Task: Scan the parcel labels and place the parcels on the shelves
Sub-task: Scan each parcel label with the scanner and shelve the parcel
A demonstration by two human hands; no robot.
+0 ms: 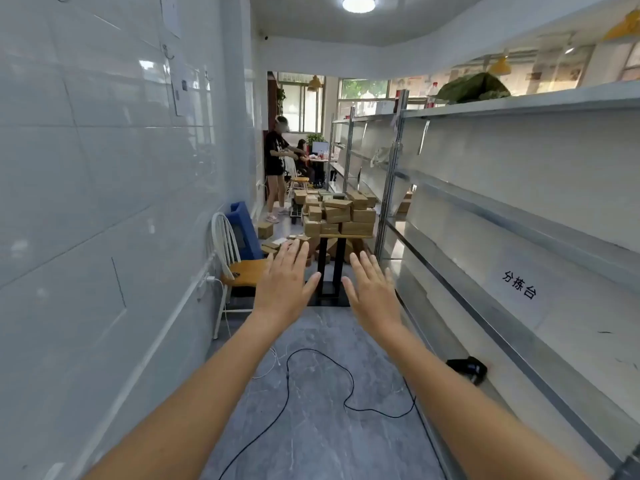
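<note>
From the head camera, a narrow aisle with grey stone-look floor (322, 427) runs between a white tiled wall (104, 202) and metal shelves (519, 216). Brown parcels (341, 213) sit heaped on a small table (332, 268) ahead. The left hand (285, 284) and right hand (372, 291) are spread flat, empty. A shelf label (518, 285) reads 分拣台

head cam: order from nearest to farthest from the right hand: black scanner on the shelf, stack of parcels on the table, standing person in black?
From the right hand:
1. Black scanner, on the low shelf to its right, nearer the camera.
2. Stack of parcels, on the small table straight ahead down the aisle.
3. Standing person, beyond the table, at the far left of the aisle.
</note>
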